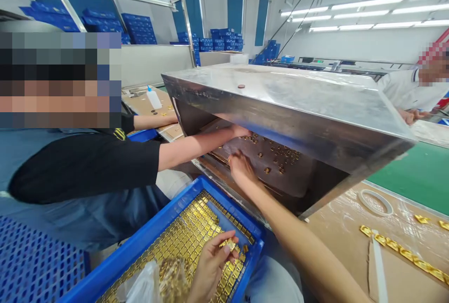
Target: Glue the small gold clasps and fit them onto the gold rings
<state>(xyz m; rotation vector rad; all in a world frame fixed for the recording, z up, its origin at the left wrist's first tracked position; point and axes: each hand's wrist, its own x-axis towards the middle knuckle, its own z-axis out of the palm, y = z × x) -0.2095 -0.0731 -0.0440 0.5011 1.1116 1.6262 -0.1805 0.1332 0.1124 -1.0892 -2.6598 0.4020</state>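
My left hand (213,261) is closed around a few small gold-coloured metal pieces (229,243), above a blue tray (101,272). Rows of square gold pieces (175,228) fill much of that tray. A clear plastic bag (145,282) with more gold pieces lies in it beside my left wrist. My right hand (241,165) reaches under a metal hood (259,102), its fingers curled together at the front edge of a dark surface (245,148). What its fingertips hold, if anything, is too small to make out. Small gold rings or pieces (287,155) lie scattered beyond it.
At my left, a co-worker's arm (196,146) extends under the same hood, close to my right hand. On the right bench are a tape roll (375,202) and a row of gold pieces (403,251). A white bottle (153,98) stands back left. Another person's hand (409,116) shows far right.
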